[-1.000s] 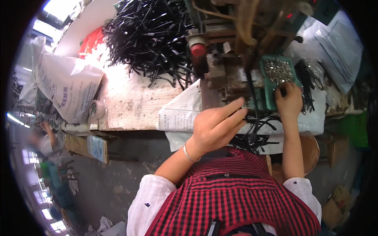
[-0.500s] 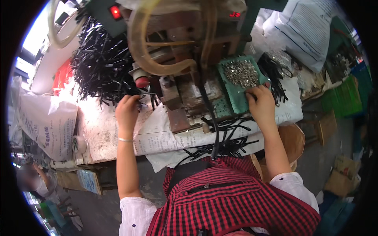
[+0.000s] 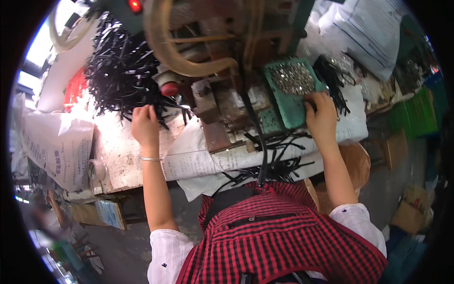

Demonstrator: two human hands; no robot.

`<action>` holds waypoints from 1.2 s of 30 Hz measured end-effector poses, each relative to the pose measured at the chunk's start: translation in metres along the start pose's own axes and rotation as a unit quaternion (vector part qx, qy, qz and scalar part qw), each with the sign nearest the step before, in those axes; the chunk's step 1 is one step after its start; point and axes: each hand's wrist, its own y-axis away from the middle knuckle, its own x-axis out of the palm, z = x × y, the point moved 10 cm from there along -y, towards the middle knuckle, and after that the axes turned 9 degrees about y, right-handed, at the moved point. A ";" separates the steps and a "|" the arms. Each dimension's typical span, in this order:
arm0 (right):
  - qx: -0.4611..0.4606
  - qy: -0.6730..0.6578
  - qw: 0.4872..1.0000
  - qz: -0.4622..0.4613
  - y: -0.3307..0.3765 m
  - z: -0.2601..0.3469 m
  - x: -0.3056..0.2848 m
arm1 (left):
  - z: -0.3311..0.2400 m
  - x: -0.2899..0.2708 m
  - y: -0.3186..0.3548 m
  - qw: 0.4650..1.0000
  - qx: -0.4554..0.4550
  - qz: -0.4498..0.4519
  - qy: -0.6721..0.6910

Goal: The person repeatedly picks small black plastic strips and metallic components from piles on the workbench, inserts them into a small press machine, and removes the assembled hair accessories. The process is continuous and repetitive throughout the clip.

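Note:
My left hand (image 3: 145, 125) is at the near edge of a large heap of black strips (image 3: 120, 71), its fingers bent and drawn together. What they hold, if anything, is hidden. Over the right edge of a green tray (image 3: 292, 111) is my right hand (image 3: 322, 116), fingers curled with the thumb close to them. I cannot make out anything between them. Small shiny metal pieces (image 3: 292, 78) lie piled in the tray's far part. Between my hands stands a bench machine with a metal work block (image 3: 227, 118); neither hand touches it.
A red button (image 3: 169, 89) and a thick yellowish hose (image 3: 189, 68) are on the machine. A black cable (image 3: 255, 135) hangs in front. More black strips (image 3: 279, 165) lie at the near table edge. A tape roll (image 3: 97, 170) and white sacks (image 3: 59, 146) are left.
My left hand has moved left and slightly away from me, off the strip ends beside the machine. My right hand stays by the tray with its fingers more curled. The view has shifted slightly.

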 end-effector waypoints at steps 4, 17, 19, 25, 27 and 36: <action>-0.002 0.047 0.999 0.004 -0.004 0.006 0.005 | -0.024 -0.040 -0.021 0.996 -0.037 -0.079 -0.008; -0.033 -0.010 0.993 -0.117 -0.007 0.016 -0.021 | -0.064 -0.082 0.048 0.836 -0.188 -0.106 0.504; 0.001 -0.040 0.994 -0.101 -0.016 0.021 -0.024 | -0.107 -0.121 0.016 0.825 -0.126 -0.131 0.535; -0.023 -0.328 0.941 -0.080 -0.041 0.110 -0.038 | -0.227 -0.177 -0.039 0.826 0.138 -0.083 0.541; 0.010 -0.401 0.912 -0.086 -0.037 0.129 -0.025 | -0.208 -0.151 -0.055 0.757 0.088 -0.103 0.640; 0.117 -0.587 0.798 0.068 -0.035 0.140 -0.011 | -0.216 -0.157 -0.045 0.774 0.078 -0.123 0.616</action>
